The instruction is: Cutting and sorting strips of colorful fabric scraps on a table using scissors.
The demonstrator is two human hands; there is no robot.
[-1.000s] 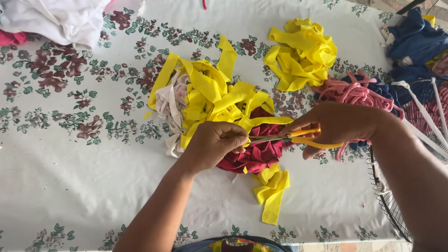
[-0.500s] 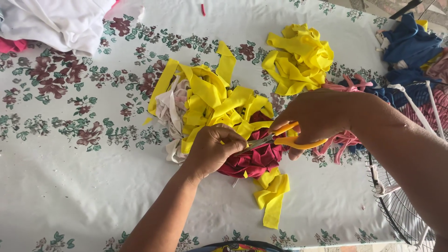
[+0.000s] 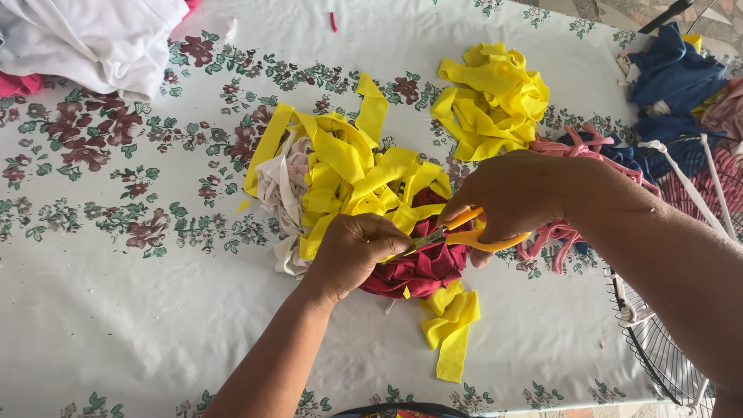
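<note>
My right hand (image 3: pixel 515 197) grips orange-handled scissors (image 3: pixel 457 236), their blades pointing left toward my left hand (image 3: pixel 356 251). My left hand is closed on a yellow fabric strip at the edge of a mixed pile of yellow strips (image 3: pixel 348 166), pale beige strips (image 3: pixel 279 186) and dark red cloth (image 3: pixel 422 271). A loose yellow strip (image 3: pixel 453 329) trails from under the red cloth toward the table's near edge. The blade tips are hidden behind my left fingers.
A floral white tablecloth (image 3: pixel 116 310) covers the table. A second yellow strip heap (image 3: pixel 491 101) lies behind, pink strips (image 3: pixel 569 147) beside it. Blue cloth (image 3: pixel 673 77) sits far right, white cloth (image 3: pixel 93 39) far left. A wire fan guard (image 3: pixel 658 348) stands at the right edge.
My right hand with the scissors has shifted left, closer to my left hand, and the blades have closed in on the held strip. The left hand has barely moved.
</note>
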